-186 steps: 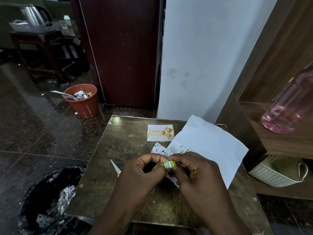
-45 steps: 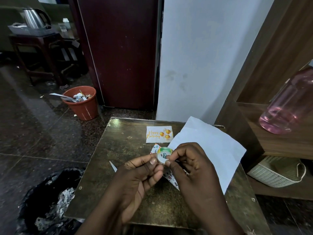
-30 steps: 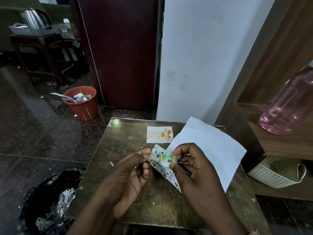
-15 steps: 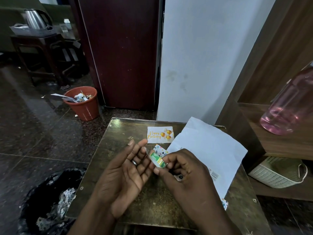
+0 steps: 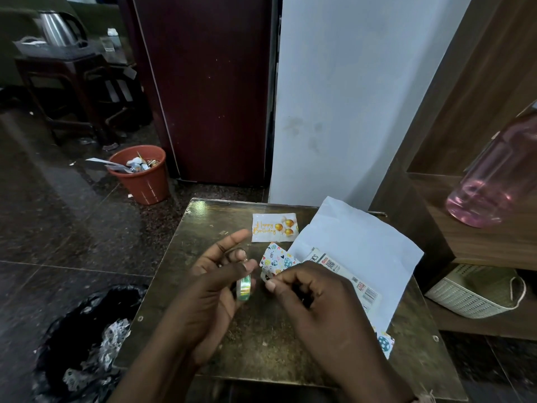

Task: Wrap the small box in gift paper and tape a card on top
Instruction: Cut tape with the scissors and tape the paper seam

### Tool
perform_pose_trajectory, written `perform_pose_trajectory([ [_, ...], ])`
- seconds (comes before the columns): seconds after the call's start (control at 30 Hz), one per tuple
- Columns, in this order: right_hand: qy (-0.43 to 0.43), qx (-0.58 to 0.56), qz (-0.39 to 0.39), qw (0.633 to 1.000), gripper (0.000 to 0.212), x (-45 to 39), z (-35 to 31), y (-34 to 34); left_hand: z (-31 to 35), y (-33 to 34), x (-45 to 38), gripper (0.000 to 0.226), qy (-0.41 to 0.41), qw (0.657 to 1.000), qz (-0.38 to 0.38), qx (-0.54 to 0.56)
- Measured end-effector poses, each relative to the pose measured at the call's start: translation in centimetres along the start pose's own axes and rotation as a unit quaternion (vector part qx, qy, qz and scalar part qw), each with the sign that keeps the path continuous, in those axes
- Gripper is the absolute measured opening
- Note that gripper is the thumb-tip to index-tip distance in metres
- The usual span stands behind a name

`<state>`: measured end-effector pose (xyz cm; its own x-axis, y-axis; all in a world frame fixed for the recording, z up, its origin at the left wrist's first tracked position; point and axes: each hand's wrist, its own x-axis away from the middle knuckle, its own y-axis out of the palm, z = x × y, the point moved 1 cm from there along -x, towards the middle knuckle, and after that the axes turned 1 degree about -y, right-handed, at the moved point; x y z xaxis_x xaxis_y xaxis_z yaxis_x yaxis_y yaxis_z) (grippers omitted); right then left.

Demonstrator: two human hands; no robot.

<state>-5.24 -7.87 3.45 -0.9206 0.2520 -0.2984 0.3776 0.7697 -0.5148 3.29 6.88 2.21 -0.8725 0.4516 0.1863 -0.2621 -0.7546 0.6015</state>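
Brass-toned table top (image 5: pixel 261 338) before a white wall; left hand (image 5: pixel 215 289) gripping tape roll (image 5: pixel 243 287) between thumb and fingers; right hand (image 5: pixel 313 298), fingers curled, pinching patterned gift paper (image 5: pixel 276 261) just right of the roll; birthday card (image 5: pixel 274 227) beyond; small box (image 5: pixel 345 276) on the paper's white underside

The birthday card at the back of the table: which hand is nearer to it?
Left. The left hand, holding the tape roll, has a fingertip just beside the birthday card; the right hand sits farther toward the person.
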Motion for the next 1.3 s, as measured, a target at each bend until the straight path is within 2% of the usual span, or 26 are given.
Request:
perform_pose_trajectory([
  [0.13, 0.031, -0.019, 0.034, 0.999, 0.010, -0.1, -0.2, -0.2, 0.1, -0.3, 0.1, 0.058, -0.031, 0.997, -0.060, -0.031],
  [0.27, 0.081, -0.119, 0.024, 0.989, 0.006, -0.2, -1.0, -0.1, -0.3, 0.5, 0.7, 0.061, -0.060, 0.988, -0.135, -0.046],
  [0.37, 0.143, -0.212, -0.019, 0.967, 0.008, -0.4, -1.3, -0.1, -0.4, 0.5, 0.8, 0.064, -0.054, 0.988, -0.137, -0.034],
  [0.53, 0.168, -0.263, -0.007, 0.950, 0.023, -0.6, -0.4, 0.1, -0.5, 0.6, 0.6, 0.068, -0.046, 0.989, -0.139, -0.029],
  [0.8, 0.165, -0.257, -0.011, 0.952, 0.027, -0.8, -0.2, -0.2, -0.5, 0.8, 0.7, 0.066, -0.037, 0.988, -0.140, -0.049],
  [1.17, 0.164, -0.199, 0.014, 0.966, 0.016, -0.6, -0.2, 0.2, -1.0, 0.7, 0.8, 0.066, -0.025, 0.986, -0.141, -0.083],
  [1.3, 0.134, -0.135, 0.006, 0.982, 0.011, -0.3, -0.1, 0.3, -1.1, 0.4, 0.8, 0.067, -0.032, 0.985, -0.128, -0.112],
])
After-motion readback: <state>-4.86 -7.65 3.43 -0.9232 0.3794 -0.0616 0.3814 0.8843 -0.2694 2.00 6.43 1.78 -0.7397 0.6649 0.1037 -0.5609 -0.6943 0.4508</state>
